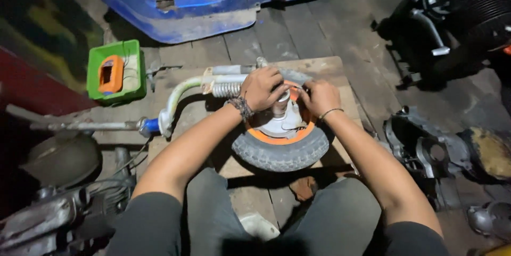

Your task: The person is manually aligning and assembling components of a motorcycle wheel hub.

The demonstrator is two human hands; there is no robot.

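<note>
A small scooter wheel with a black tyre (277, 152) and an orange rim lies flat on a wooden board (330, 67). A pale front fork with a coil spring (226, 89) is attached to its hub. My left hand (263, 87) grips the metal hub part at the wheel's centre, a beaded bracelet on the wrist. My right hand (319, 95) rests on the hub beside it, fingers curled on a small part I cannot make out. Both hands nearly touch.
A green box (120, 56) holding an orange device sits at the left. A blue scooter body (197, 6) lies at the top. Dark engine parts (442, 22) stand at the right, a casing (426, 149) lower right, metal parts (58, 203) lower left.
</note>
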